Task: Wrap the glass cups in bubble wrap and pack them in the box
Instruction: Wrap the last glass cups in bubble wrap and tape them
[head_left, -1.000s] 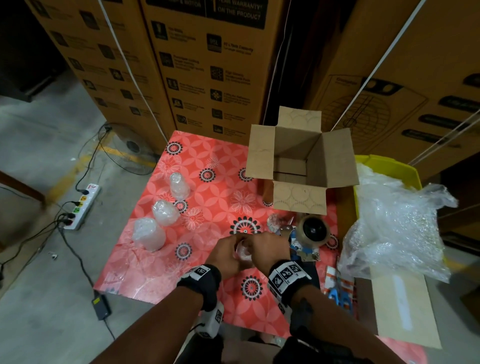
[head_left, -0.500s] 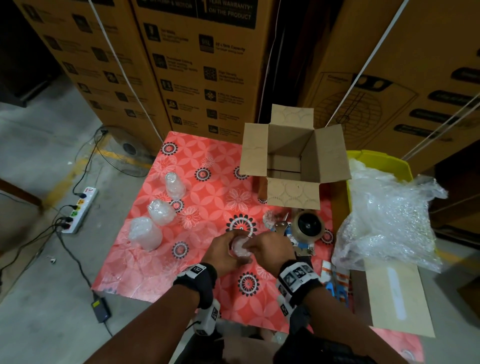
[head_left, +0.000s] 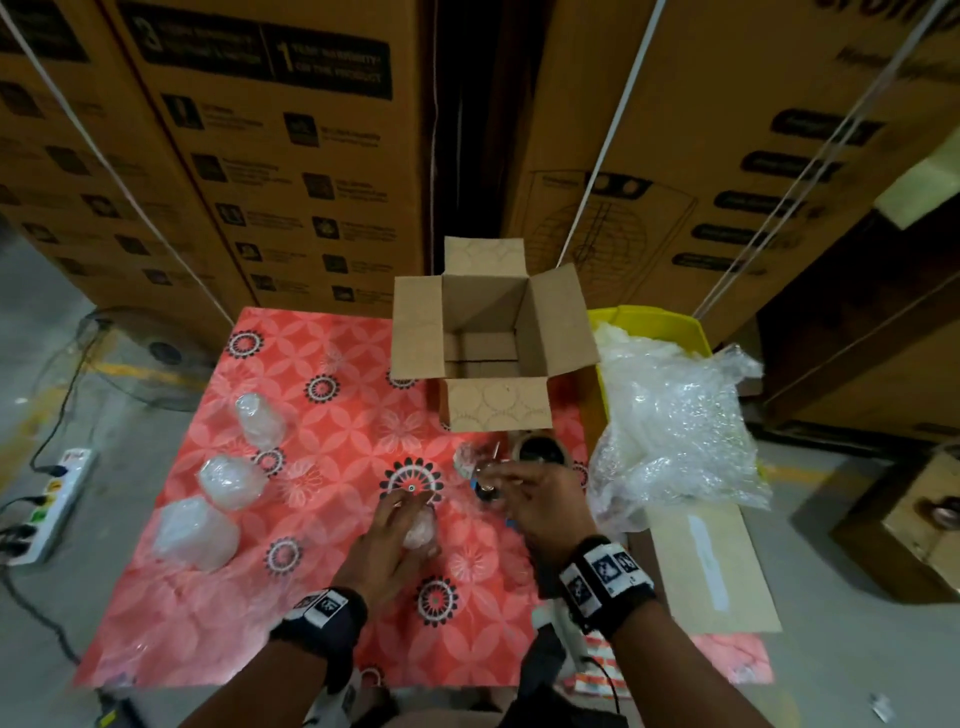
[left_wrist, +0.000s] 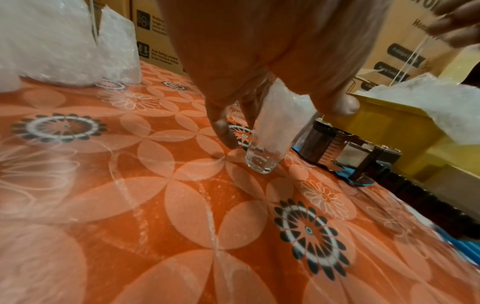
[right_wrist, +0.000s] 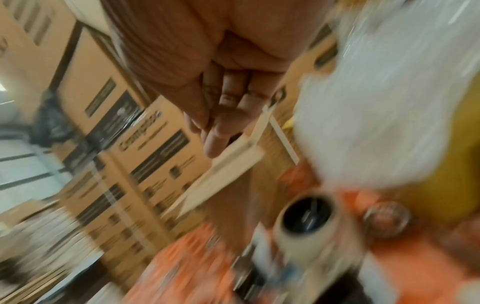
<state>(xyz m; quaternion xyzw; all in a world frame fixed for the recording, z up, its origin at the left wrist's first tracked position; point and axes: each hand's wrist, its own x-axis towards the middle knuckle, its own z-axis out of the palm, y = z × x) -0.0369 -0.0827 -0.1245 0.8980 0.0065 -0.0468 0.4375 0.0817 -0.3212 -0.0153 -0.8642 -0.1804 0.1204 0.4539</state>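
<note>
My left hand (head_left: 404, 514) grips a glass cup (head_left: 420, 529) partly covered in bubble wrap, standing upright on the red flowered tablecloth (head_left: 332, 467). In the left wrist view the cup (left_wrist: 270, 131) has its bare base on the cloth, with thumb and fingers of the left hand (left_wrist: 280, 117) around it. My right hand (head_left: 501, 478) hovers with spread fingers over the tape dispenser (head_left: 540, 453), holding nothing. The open cardboard box (head_left: 488, 332) stands behind. Three wrapped cups (head_left: 228, 480) sit at the left.
A yellow bin (head_left: 649, 317) holds a heap of bubble wrap (head_left: 675, 431) on the right. A bare glass (head_left: 464, 460) stands beside the dispenser. Flat cardboard (head_left: 711, 566) lies near right. Tall cartons (head_left: 285, 156) wall the back. A power strip (head_left: 52, 499) lies on the floor.
My right hand has let go of the cup and moved right and forward over the tape dispenser. The left hand alone keeps the cup. The head view has tilted up.
</note>
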